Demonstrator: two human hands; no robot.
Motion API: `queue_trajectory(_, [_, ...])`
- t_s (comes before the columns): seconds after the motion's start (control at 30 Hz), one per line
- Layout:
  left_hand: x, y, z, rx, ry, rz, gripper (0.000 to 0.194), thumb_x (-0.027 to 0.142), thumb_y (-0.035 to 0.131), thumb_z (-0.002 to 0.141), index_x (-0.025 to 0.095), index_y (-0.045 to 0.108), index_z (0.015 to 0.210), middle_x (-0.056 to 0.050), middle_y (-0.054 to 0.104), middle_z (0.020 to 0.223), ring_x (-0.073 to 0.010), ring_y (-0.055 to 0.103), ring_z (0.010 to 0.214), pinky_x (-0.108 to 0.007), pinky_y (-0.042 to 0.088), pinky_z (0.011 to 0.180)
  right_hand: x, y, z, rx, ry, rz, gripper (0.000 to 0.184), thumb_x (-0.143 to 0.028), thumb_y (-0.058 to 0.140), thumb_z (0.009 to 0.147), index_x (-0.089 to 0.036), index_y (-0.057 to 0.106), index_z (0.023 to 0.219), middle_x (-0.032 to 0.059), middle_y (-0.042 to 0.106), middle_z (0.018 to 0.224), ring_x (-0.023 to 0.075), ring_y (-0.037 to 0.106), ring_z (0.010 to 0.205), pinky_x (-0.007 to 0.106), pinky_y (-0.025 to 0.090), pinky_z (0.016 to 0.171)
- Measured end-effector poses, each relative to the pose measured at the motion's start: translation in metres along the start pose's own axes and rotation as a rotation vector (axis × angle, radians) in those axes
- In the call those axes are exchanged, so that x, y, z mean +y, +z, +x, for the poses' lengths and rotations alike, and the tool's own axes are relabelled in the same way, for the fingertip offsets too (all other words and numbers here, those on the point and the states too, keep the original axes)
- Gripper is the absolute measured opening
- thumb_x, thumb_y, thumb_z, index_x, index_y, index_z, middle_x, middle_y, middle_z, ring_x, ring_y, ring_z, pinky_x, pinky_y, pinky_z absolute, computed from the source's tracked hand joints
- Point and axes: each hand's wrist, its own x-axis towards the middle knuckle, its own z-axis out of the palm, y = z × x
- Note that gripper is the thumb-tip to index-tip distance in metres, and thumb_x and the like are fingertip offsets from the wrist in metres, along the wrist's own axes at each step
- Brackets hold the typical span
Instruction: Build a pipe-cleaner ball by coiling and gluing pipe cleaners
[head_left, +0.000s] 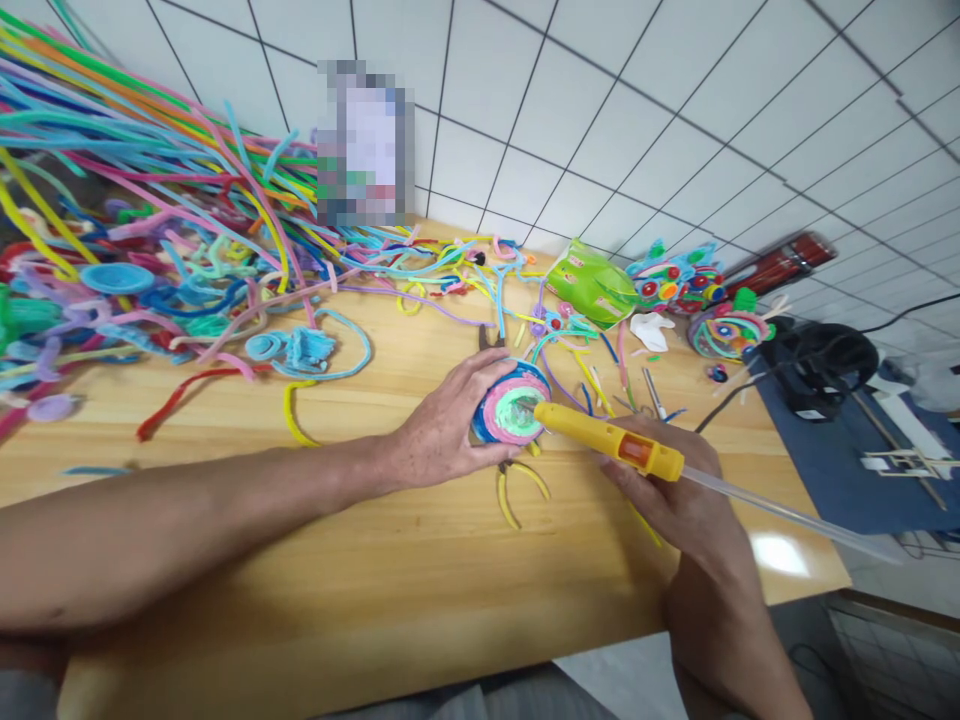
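My left hand [450,420] is wrapped round a round craft piece [499,413], coiled in rings of blue, pink and pale green pipe cleaner. My right hand [664,490] grips a yellow glue gun [592,430] with a clear glue stick [787,513] coming out of its back end. The gun's nozzle points at the green centre of the coil; whether it touches I cannot tell. Below the coil lie yellow-handled pliers [510,495] on the wooden table [360,590], partly hidden by my left hand and the coil.
A big heap of coloured pipe cleaners [150,250] covers the left side. Along the back stand a green packet [589,285] and finished pipe-cleaner pieces [675,280]. A dark red cylinder [784,265] leans by the wall. Black equipment [821,370] sits at right, with a cable nearby.
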Motion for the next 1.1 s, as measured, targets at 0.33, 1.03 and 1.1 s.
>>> queue_trajectory(0.33, [-0.0005, 0.0002, -0.0003, 0.006, 0.007, -0.002, 0.093, 0.045, 0.085, 0.087, 0.025, 0.032, 0.161, -0.022, 0.044, 0.161, -0.0385, 0.043, 0.156, -0.063, 0.044, 0.125, 0.0018, 0.0005, -0.001, 0.005, -0.018, -0.02, 0.009, -0.032, 0.061, 0.105, -0.024, 0.064, 0.102, 0.0029, 0.076, 0.083, 0.0203, 0.073, 0.067, 0.031, 0.053, 0.06])
queue_trajectory(1.03, [0.0009, -0.0002, 0.0, -0.009, 0.002, 0.025, 0.092, 0.046, 0.084, 0.088, 0.024, 0.031, 0.161, -0.023, 0.043, 0.161, -0.0394, 0.042, 0.156, -0.065, 0.045, 0.124, 0.0016, 0.0027, -0.0019, -0.016, 0.017, 0.014, 0.011, -0.033, 0.062, 0.104, -0.023, 0.067, 0.101, 0.0038, 0.077, 0.084, 0.0213, 0.074, 0.07, 0.031, 0.053, 0.06])
queue_trajectory(1.1, [0.0007, -0.0007, -0.0001, -0.01, 0.003, 0.024, 0.092, 0.046, 0.084, 0.088, 0.025, 0.03, 0.161, -0.023, 0.043, 0.161, -0.0396, 0.042, 0.156, -0.065, 0.044, 0.124, 0.0018, 0.0017, -0.002, -0.016, 0.031, 0.014, 0.014, -0.034, 0.061, 0.105, -0.023, 0.066, 0.097, 0.003, 0.076, 0.081, 0.021, 0.073, 0.069, 0.031, 0.052, 0.06])
